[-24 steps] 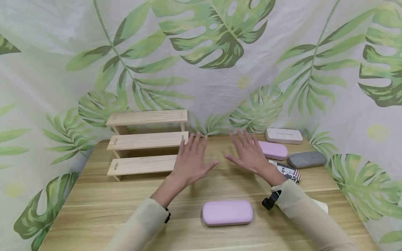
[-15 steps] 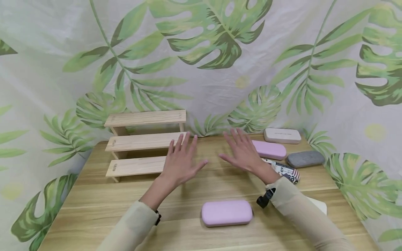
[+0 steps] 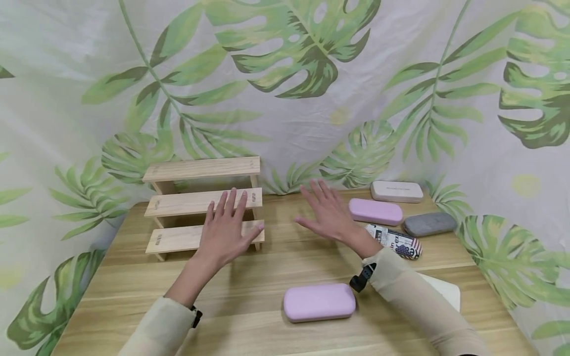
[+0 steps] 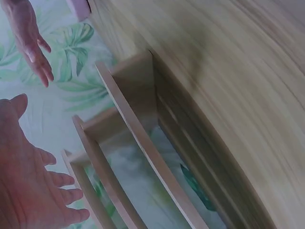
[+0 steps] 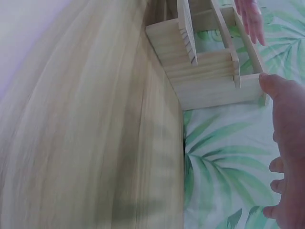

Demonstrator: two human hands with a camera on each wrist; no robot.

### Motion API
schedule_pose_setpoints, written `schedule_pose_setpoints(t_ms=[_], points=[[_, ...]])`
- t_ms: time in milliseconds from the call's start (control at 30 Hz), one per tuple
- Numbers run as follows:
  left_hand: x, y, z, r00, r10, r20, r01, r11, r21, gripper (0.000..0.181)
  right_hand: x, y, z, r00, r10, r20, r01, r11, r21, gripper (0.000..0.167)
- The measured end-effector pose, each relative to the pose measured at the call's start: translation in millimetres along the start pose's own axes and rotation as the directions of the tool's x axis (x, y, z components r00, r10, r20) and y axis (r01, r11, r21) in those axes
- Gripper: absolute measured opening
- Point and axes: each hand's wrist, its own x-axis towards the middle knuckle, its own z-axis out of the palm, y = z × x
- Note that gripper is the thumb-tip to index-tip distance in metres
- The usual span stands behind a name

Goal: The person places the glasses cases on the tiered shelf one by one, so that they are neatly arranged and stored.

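Leaf-printed cloth (image 3: 285, 113) hangs behind a wood-grain table (image 3: 249, 316) in the head view, meeting its far edge near the three-tier wooden stand (image 3: 178, 203). Well right of the stand lie a white lettered case (image 3: 397, 191), a lavender hard case (image 3: 375, 211), a grey case (image 3: 430, 224) and a newsprint-patterned case (image 3: 394, 242); nearer the person, a white object (image 3: 447, 291) is partly hidden by the right sleeve (image 3: 414, 296). Fingers spread and grasping nothing, the left hand (image 3: 224, 235) hides part of the stand's lower two tiers; the right hand (image 3: 327, 215), likewise spread and unladen, is between the stand and the far cases. Right of the stand and nearer the person than both hands lies the front lavender case (image 3: 319, 302). Table surface stretches from the stand to that case. From the left wrist, the stand's tiers slant beside the left hand; contact is unclear. From the right wrist, the table edge runs past the stand's side panel (image 5: 205, 71), and the right thumb overlaps the stand's outline, touching or not I cannot tell.
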Motion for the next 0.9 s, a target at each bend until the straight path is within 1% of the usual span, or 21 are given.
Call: schedule_pose_setpoints(t_ms=[133, 233, 400, 533, 667, 767, 900], points=[[-5.2, -13.9, -2.0, 0.999, -0.024, -0.026, 0.024, 1.000, -0.012, 0.097, 6.7, -5.9, 2.1, 1.000, -0.013, 0.001, 0.013, 1.000, 0.006, 0.087], [-7.4, -23.2, -4.5, 0.998, -0.029, -0.054, 0.028, 0.999, -0.021, 0.097, 11.4, -9.0, 4.5, 1.000, -0.018, -0.005, 0.018, 1.000, 0.002, 0.088], [-11.7, -41.0, -8.4, 0.994, -0.038, -0.099, 0.038, 0.999, -0.011, 0.096, 19.0, -15.5, 8.0, 0.999, -0.034, -0.019, 0.035, 0.998, 0.053, 0.089], [-15.5, -56.2, -10.2, 0.990, -0.049, -0.134, 0.050, 0.999, 0.004, 0.096, 24.3, -21.2, 10.4, 0.999, -0.030, -0.018, 0.031, 0.996, 0.088, 0.087], [-18.6, -69.8, -12.6, 0.985, -0.065, -0.161, 0.065, 0.998, -0.007, 0.095, 28.2, -26.7, 12.5, 1.000, -0.020, -0.004, 0.020, 0.989, 0.149, 0.088], [-21.1, -79.7, -14.7, 0.981, -0.085, -0.172, 0.082, 0.996, -0.025, 0.095, 30.9, -30.2, 14.4, 1.000, -0.016, 0.000, 0.016, 0.978, 0.210, 0.091], [-23.5, -93.9, -14.2, 0.976, -0.104, -0.191, 0.097, 0.994, -0.043, 0.094, 34.3, -34.0, 18.2, 1.000, -0.010, -0.013, 0.014, 0.957, 0.289, 0.091]])
